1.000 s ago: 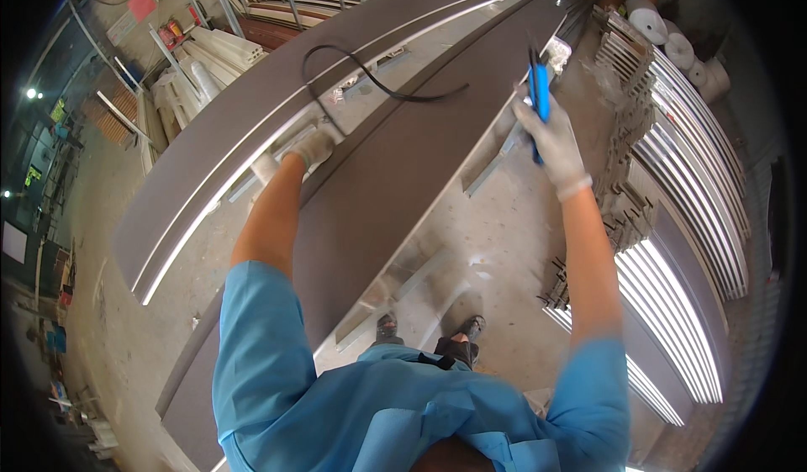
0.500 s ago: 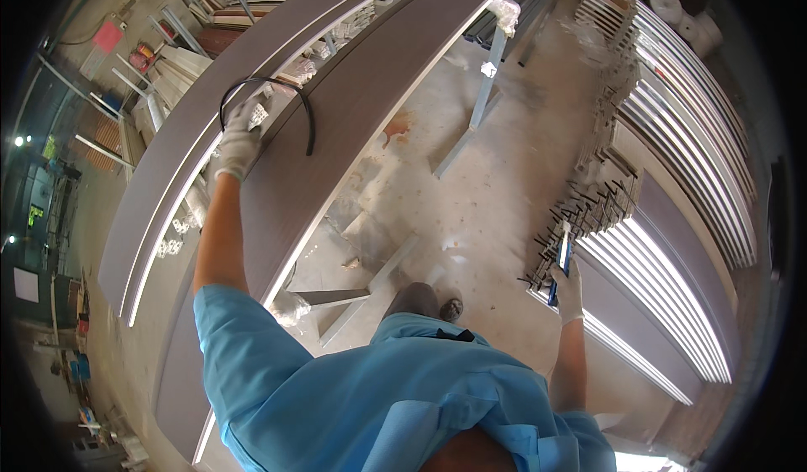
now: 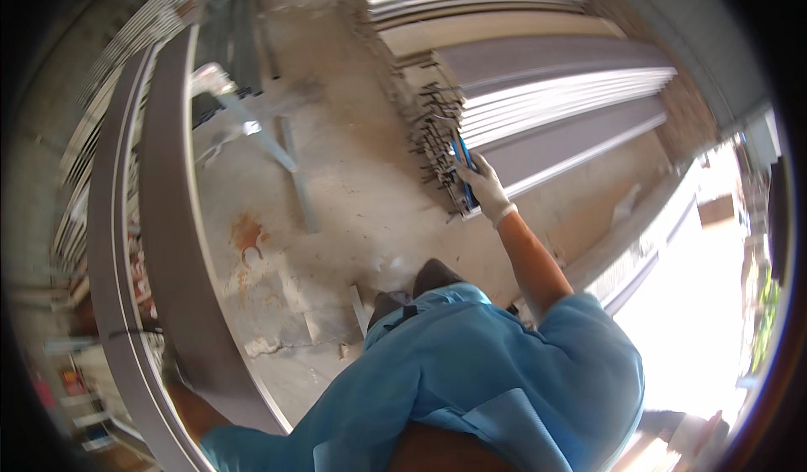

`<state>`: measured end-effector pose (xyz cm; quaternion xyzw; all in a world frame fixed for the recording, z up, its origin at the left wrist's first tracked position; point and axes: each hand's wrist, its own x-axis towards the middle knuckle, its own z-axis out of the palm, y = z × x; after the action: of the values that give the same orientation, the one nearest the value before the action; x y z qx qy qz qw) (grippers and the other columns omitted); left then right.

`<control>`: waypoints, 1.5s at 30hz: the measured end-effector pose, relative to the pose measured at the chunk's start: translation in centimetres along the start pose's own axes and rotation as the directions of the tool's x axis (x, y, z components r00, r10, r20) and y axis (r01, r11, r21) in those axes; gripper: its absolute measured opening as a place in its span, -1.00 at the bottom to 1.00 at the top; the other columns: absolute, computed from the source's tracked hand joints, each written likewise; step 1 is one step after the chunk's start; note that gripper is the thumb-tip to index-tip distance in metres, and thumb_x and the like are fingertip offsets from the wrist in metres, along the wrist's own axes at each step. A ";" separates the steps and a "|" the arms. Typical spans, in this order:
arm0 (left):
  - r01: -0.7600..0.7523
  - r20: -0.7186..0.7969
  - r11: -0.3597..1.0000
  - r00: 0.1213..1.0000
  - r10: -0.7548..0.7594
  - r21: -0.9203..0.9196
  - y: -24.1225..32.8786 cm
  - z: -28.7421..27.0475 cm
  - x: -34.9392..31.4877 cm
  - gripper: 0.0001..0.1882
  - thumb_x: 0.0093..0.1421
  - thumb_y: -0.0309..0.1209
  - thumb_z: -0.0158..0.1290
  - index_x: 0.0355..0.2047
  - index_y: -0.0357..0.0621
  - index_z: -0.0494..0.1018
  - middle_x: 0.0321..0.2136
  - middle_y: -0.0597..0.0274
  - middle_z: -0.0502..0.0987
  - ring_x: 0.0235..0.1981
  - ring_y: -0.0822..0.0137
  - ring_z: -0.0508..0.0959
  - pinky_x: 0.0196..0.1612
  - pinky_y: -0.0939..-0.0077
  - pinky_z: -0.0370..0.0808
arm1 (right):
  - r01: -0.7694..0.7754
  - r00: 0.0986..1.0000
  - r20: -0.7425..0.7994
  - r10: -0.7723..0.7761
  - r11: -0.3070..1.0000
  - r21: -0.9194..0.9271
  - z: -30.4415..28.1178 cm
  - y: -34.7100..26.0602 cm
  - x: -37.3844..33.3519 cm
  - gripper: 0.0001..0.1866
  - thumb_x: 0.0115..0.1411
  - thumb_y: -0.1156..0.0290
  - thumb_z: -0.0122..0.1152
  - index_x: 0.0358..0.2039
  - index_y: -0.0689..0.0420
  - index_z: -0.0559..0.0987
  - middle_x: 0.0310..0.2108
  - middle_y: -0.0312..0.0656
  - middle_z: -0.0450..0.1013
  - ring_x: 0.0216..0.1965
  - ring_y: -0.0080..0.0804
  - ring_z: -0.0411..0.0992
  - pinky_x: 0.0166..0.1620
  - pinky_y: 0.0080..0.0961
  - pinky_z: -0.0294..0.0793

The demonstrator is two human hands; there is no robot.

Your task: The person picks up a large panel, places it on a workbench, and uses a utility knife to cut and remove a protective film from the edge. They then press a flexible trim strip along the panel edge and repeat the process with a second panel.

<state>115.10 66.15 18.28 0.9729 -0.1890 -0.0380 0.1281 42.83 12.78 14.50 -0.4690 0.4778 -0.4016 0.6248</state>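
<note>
Two long brown boards (image 3: 171,178) at left; one blue tool (image 3: 462,156); two forearms (image 3: 536,258).

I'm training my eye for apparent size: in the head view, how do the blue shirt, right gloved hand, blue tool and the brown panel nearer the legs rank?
Largest to smallest:
blue shirt, helped by nearness to the camera
brown panel
right gloved hand
blue tool, slim and partly covered

Smooth, matt faces are shown by the grey-brown panels (image 3: 172,178), gloss by the white-edged stack (image 3: 563,102). The floor (image 3: 349,203) is seen as stained concrete, the stand (image 3: 271,147) as dull metal. The shirt (image 3: 471,337) is made of soft cloth, the glove (image 3: 487,189) of matt fabric; plastic is suggested by the blue tool (image 3: 461,152).
</note>
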 end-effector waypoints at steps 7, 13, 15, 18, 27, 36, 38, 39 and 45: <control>0.232 0.078 0.973 0.969 -0.232 0.020 2.4 -1.3 -3.0 -0.35 0.44 0.06 -0.27 0.26 -0.20 0.37 0.20 -0.08 0.45 0.23 0.02 0.43 0.30 0.24 0.28 | -0.111 0.920 -0.389 -0.045 0.923 -0.369 -1.1 -0.4 10.5 -0.39 0.11 0.26 0.39 0.18 -0.01 0.46 -0.40 -0.13 0.57 -0.52 -0.39 0.53 -0.37 -0.38 0.53; 0.354 0.058 0.934 0.935 -0.351 -0.049 5.7 -1.6 -9.4 -0.25 0.42 0.18 -0.30 0.27 -0.22 0.35 0.19 -0.08 0.46 0.22 0.01 0.45 0.28 0.25 0.30 | -0.121 0.845 -0.438 -0.308 0.687 -0.716 -9.5 2.0 27.9 -0.64 0.13 0.31 0.27 -0.05 0.10 0.56 -0.43 -0.15 0.56 -0.46 -0.28 0.52 -0.29 -0.22 0.50; 0.192 -0.061 0.979 0.979 -0.196 -0.067 6.6 -1.0 -12.7 -0.49 0.46 -0.08 -0.25 0.28 0.00 0.39 0.23 0.04 0.43 0.24 0.08 0.44 0.29 0.34 0.31 | -0.124 0.877 -0.289 -0.383 0.402 -0.907 -13.0 1.7 32.2 -0.73 0.07 0.30 0.29 -0.22 0.13 0.64 -0.43 -0.13 0.57 -0.42 -0.18 0.52 -0.30 -0.15 0.47; 0.575 -0.137 0.799 0.818 -0.559 0.174 7.9 -0.9 -17.0 -0.37 0.40 0.11 -0.29 0.24 0.03 0.43 0.18 0.06 0.48 0.19 0.02 0.47 0.25 0.24 0.35 | -0.125 0.852 -0.298 -0.430 0.386 -0.914 -14.6 0.7 37.7 -0.50 0.04 -0.04 0.21 -0.11 0.01 0.65 -0.19 -0.04 0.62 -0.12 0.04 0.57 -0.04 -0.08 0.50; 0.573 -0.271 0.818 0.782 -0.561 -0.039 12.1 -0.9 -21.3 -0.33 0.37 0.15 -0.11 0.23 -0.11 0.41 0.15 -0.08 0.48 0.22 -0.03 0.44 0.24 0.29 0.34 | -0.269 0.880 -0.295 -0.372 0.121 -0.956 -13.6 -0.9 42.3 -0.38 0.10 0.05 0.37 0.20 -0.24 0.46 0.06 -0.02 0.48 0.06 0.02 0.49 0.11 -0.02 0.48; 0.567 -0.072 0.823 0.822 -0.565 0.017 5.6 -3.5 -21.7 -0.34 0.34 0.20 -0.09 -0.02 -0.17 0.56 -0.07 -0.03 0.58 0.06 0.07 0.50 0.16 0.31 0.36 | 0.423 0.890 0.399 -0.222 0.728 -0.539 16.6 0.4 23.1 -0.50 0.19 0.27 0.28 0.14 0.13 0.52 -0.06 -0.10 0.54 -0.01 -0.32 0.50 0.06 -0.32 0.47; 0.541 -0.022 0.839 0.840 -0.543 -0.054 4.0 -4.3 -22.8 -0.33 0.35 0.21 -0.10 -0.07 -0.21 0.56 -0.14 0.02 0.55 -0.01 0.12 0.48 0.11 0.33 0.37 | -0.167 0.718 0.664 0.211 0.977 -0.130 24.9 2.9 13.5 -0.48 0.26 0.41 0.19 0.24 0.10 0.40 0.05 -0.16 0.47 -0.03 -0.37 0.49 0.07 -0.45 0.50; 0.534 0.005 0.840 0.844 -0.536 -0.090 3.4 -4.6 -23.7 -0.33 0.35 0.21 -0.11 -0.10 -0.23 0.56 -0.17 0.05 0.54 -0.05 0.15 0.47 0.09 0.35 0.37 | 0.081 0.638 0.760 0.128 0.969 -0.232 28.6 4.0 8.8 -0.40 0.26 0.45 0.17 0.32 0.09 0.30 0.10 -0.16 0.41 -0.04 -0.37 0.50 0.05 -0.43 0.53; 0.644 0.253 0.712 0.765 -0.593 -0.280 1.5 -7.0 -31.7 -0.27 0.37 0.22 -0.13 -0.28 -0.34 0.54 -0.38 0.21 0.47 -0.29 0.31 0.41 -0.04 0.41 0.39 | -0.313 0.368 0.872 0.323 0.926 -0.211 42.4 2.9 -6.1 -0.30 0.34 0.04 0.20 0.38 -0.03 0.19 0.01 -0.24 0.43 -0.05 -0.42 0.50 -0.02 -0.40 0.60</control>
<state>86.07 78.42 26.21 0.9351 0.1492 -0.1820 0.2648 82.95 27.86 17.41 -0.5110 0.1574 0.0382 0.8442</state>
